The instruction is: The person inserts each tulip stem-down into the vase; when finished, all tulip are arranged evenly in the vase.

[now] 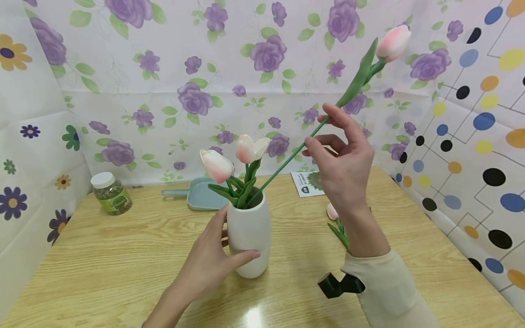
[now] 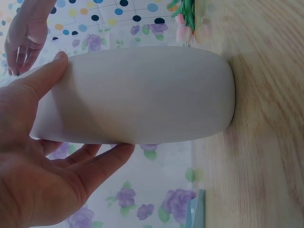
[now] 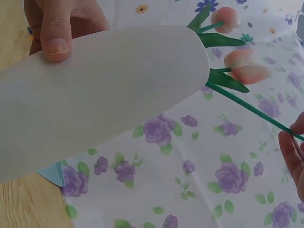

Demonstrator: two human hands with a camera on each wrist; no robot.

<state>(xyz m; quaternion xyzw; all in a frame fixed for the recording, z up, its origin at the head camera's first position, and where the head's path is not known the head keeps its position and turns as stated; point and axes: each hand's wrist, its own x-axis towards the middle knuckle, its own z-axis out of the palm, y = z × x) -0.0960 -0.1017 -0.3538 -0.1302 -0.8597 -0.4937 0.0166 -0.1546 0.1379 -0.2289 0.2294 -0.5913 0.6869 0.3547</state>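
Observation:
A white vase (image 1: pixel 249 237) stands upright on the wooden table, with two pink-and-white tulips (image 1: pixel 217 165) in its mouth. My left hand (image 1: pixel 213 259) grips the vase from the left, thumb across its front and fingers round the far side. Between thumb and fingers, my right hand (image 1: pixel 346 155) pinches the green stem of another pink tulip (image 1: pixel 393 43). That stem slants down to the left, its lower end inside the vase mouth; the bloom is high at the upper right. In the right wrist view the stem (image 3: pixel 247 105) runs from the vase rim to my fingertips.
Behind my right forearm another tulip (image 1: pixel 332 212) lies on the table (image 1: pixel 123 273). At the back are a light-blue dustpan (image 1: pixel 201 193), a printed card (image 1: pixel 307 183) and a white-lidded jar (image 1: pixel 110 193). Flower-patterned and dotted sheets hang round the table.

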